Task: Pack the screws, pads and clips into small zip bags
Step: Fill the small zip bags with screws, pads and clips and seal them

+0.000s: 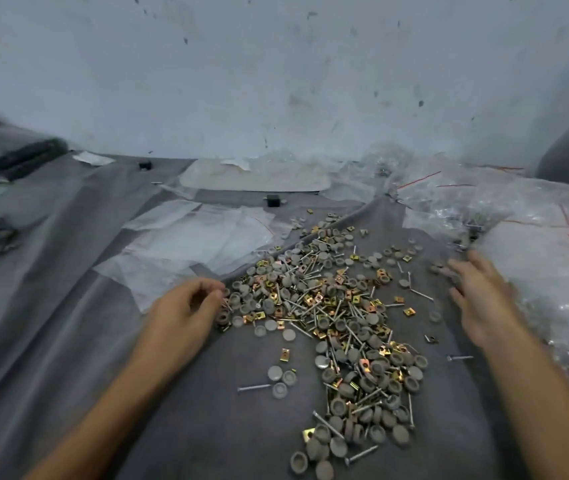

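Observation:
A long heap of hardware [331, 306] lies on the grey cloth [68, 323]: silver screws, round grey pads and gold-coloured clips mixed together. My left hand [186, 306] rests at the heap's left edge, fingers curled with the tips pinched at the parts; whether they hold a piece is hidden. My right hand [480, 296], blurred, hovers flat with fingers spread to the right of the heap, near a few loose pads [440, 268]. Empty small zip bags [193, 237] lie flat beyond my left hand.
A mound of clear bags with red zip lines [536, 237], some filled with parts, is piled at the right. A pale plastic tray [255, 176] lies by the stained wall. Small black blocks [272, 200] and dark items at far left [26, 161] sit on the cloth.

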A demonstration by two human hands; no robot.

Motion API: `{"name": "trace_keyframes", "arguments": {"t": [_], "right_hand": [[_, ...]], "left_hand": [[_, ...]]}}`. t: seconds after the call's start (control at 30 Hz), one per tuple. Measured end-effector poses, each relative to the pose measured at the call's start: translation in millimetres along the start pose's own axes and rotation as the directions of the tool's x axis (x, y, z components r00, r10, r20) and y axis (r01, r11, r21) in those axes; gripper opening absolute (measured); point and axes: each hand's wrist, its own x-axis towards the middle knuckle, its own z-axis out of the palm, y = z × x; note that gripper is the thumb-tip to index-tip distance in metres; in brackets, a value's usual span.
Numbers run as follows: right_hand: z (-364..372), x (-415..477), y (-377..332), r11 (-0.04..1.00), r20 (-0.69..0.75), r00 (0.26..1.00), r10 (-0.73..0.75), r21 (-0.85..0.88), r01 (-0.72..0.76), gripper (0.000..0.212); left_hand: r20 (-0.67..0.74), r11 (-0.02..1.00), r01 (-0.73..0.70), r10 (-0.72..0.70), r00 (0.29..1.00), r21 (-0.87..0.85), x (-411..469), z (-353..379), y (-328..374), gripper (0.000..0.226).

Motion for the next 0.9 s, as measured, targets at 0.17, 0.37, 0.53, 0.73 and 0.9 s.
{"name": "trace_keyframes", "arguments": {"t": [0.17,0.37,0.53,0.73,0.9], "right_hand": [[14,-33,-6,0.998,0.209,0.978,-0.003,-0.058,0.016,0.015],[33,-77,-12,0.986,0.437,0.897,-0.065,-0.113,0.126,0.019],[36,-82,-12,0.987,0.494,0.867,-0.068,-0.095,0.132,0.02],[38,-83,-8,0.988,0.514,0.855,-0.061,-0.092,0.125,0.024],[37,-83,-6,0.986,0.533,0.844,-0.058,-0.103,0.132,0.023]], "left_hand": [[-0.094,0.96,-0.004,0.031,0.995,0.28,54,6,0,0.018],[0.157,0.782,-0.018,-0.102,0.982,0.623,95,24,-6,0.039],[0.162,0.743,-0.029,-0.108,0.981,0.668,107,13,-15,0.027],[0.119,0.771,-0.07,-0.008,0.993,0.633,105,10,-17,0.036],[0.149,0.822,-0.031,-0.066,0.987,0.569,110,12,-15,0.021]]}}
